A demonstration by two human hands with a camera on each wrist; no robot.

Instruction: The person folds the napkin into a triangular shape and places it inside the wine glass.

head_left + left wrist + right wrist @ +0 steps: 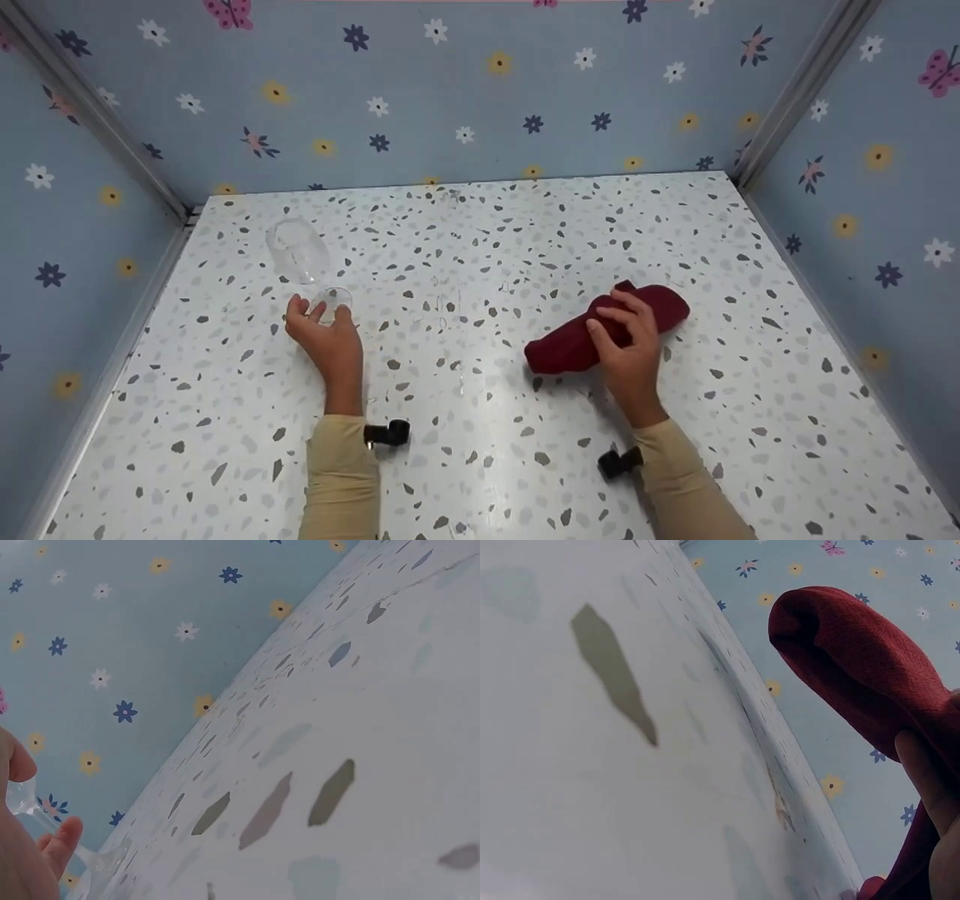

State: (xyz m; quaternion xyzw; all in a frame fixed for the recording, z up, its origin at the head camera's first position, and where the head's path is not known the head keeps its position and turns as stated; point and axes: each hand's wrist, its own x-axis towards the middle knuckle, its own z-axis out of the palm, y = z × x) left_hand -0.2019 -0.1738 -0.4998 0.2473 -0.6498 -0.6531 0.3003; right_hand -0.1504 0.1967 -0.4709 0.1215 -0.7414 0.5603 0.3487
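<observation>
A clear stemmed wine glass [300, 255] stands at the left of the table, its bowl beyond my left hand [330, 341]. The fingers and thumb of that hand curl around the stem, above the round foot. In the left wrist view the stem [45, 817] passes between the fingers, down to the foot [105, 862] close to the tabletop. My right hand [630, 360] grips a bunched dark red cloth [566, 346] around its middle, thumb on the near side. In the right wrist view, one rounded, folded end of the cloth [855, 652] sticks out past the thumb.
The white speckled tabletop [465, 255] is bounded by blue flowered panels [450, 90] at the back and both sides. Grey metal posts [795, 90] stand at the back corners. A black wrist camera [390, 433] is strapped to each sleeved forearm.
</observation>
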